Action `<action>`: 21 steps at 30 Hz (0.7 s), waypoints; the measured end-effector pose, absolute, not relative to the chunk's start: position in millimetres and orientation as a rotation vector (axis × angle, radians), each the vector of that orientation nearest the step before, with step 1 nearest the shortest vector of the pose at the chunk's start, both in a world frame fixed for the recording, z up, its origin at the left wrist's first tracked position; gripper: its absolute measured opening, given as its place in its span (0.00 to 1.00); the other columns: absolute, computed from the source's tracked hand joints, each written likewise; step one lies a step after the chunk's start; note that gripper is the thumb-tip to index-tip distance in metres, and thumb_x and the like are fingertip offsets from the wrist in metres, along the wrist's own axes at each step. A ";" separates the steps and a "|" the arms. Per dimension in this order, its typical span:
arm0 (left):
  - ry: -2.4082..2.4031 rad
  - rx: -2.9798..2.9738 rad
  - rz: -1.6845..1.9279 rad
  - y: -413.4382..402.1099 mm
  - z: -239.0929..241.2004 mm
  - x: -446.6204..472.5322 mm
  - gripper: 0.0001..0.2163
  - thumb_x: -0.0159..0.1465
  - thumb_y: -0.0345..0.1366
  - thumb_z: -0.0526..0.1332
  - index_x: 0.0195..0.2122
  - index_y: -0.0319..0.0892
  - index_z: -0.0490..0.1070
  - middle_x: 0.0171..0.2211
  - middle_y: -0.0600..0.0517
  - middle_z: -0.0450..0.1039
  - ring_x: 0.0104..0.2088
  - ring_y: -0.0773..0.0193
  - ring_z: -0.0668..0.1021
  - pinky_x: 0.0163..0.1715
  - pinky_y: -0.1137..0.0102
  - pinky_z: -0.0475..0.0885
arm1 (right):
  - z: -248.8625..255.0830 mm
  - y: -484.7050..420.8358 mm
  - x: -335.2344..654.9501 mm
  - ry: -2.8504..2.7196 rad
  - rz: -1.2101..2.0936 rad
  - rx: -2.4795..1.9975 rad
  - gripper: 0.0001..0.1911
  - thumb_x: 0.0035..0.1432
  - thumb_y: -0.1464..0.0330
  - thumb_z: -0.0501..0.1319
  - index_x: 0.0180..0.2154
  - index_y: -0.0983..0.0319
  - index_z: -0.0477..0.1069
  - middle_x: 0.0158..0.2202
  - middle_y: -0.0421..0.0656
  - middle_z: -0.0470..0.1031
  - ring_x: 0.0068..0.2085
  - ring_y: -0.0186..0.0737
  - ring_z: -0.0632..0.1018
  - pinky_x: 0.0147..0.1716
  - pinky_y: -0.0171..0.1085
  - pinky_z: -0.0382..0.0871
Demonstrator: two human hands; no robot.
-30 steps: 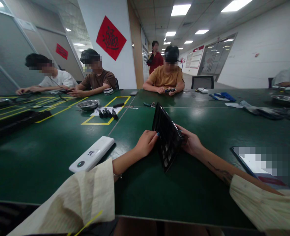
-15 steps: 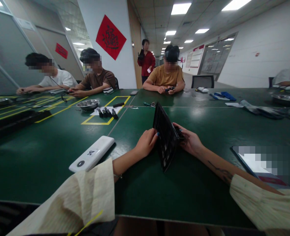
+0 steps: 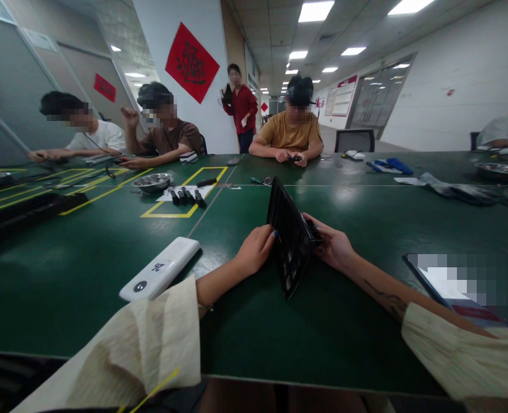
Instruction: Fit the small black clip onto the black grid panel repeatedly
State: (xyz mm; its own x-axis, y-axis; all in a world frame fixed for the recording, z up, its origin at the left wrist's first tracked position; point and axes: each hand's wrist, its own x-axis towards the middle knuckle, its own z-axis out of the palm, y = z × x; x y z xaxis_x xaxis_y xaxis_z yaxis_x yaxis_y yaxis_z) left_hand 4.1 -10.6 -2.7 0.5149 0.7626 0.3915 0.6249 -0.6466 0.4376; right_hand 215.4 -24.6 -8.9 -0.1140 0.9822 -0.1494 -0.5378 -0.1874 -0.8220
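Co-worker's hand [image 3: 131, 117] now raised, wearer's left hand [image 3: 256, 250] pinching tilted black panel [image 3: 291, 244], right hand [image 3: 334, 246] gripping its back

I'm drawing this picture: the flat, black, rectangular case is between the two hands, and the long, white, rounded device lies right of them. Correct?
Wrong side: the head view shows the white device lying left of the left hand and right hand. The black case is between them.
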 end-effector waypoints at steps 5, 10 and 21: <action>1.170 2.516 0.808 -8.6 -2.5 4.9 0.15 0.67 0.41 0.40 0.29 0.42 0.59 0.28 0.51 0.65 0.32 0.62 0.69 0.37 0.65 0.66 | -8.3 -25.2 215.2 -0.737 1.591 -0.873 0.30 0.47 0.73 0.54 0.55 0.60 0.64 0.26 0.39 0.73 0.17 0.28 0.65 0.10 0.27 0.54; 1.164 2.483 0.811 -9.2 -4.7 3.3 0.15 0.67 0.41 0.40 0.32 0.42 0.61 0.30 0.50 0.67 0.33 0.62 0.70 0.37 0.66 0.66 | -7.7 -25.7 215.2 -0.737 1.595 -0.862 0.30 0.47 0.73 0.54 0.54 0.59 0.64 0.23 0.38 0.72 0.16 0.28 0.63 0.10 0.26 0.53; 1.176 2.505 0.746 -6.3 -2.4 4.2 0.17 0.67 0.41 0.40 0.25 0.42 0.60 0.23 0.52 0.63 0.30 0.62 0.68 0.36 0.65 0.66 | -8.2 -26.9 215.7 -0.757 1.619 -0.821 0.29 0.48 0.73 0.54 0.54 0.58 0.64 0.22 0.37 0.70 0.16 0.28 0.63 0.11 0.27 0.53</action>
